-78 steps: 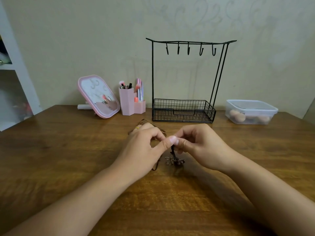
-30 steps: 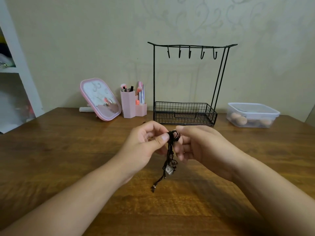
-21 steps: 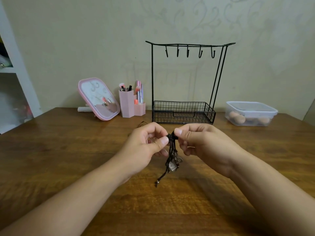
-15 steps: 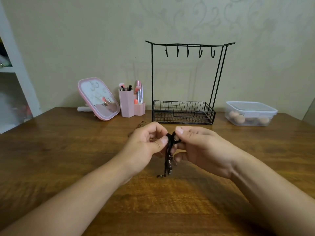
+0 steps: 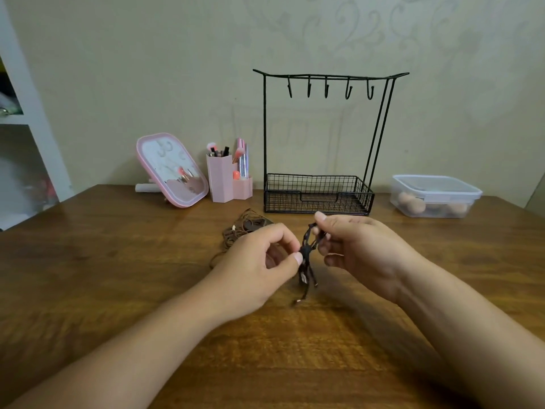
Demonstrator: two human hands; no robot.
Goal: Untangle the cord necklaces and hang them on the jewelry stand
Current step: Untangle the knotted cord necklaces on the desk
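Pinching a bunched black cord necklace (image 5: 306,255) between thumb and forefinger, the left hand (image 5: 253,270) holds the knot of it above the brown wooden table (image 5: 118,276), while the right hand (image 5: 362,249) has its thumb and curled fingers closed on a loop of the same cord just beside and slightly higher. Loose ends of the black cord hang down from the left fingertips, with a small pale charm among them, and the lowest end reaches down near the tabletop. Behind the left hand, a second tangle of thin brown cord necklaces (image 5: 241,228) lies flat on the wood, partly hidden by the knuckles. Further back stands the black wire jewelry stand (image 5: 321,84), with five bare hooks along its top bar and a mesh basket at its base. To its left sit a pink hexagonal brush holder (image 5: 224,184) with makeup brushes and a tilted pink-framed mirror (image 5: 172,169). To the right is a clear lidded plastic box (image 5: 433,196) holding rounded peach-coloured pieces. A white shelf unit (image 5: 26,113) fills the far left edge.
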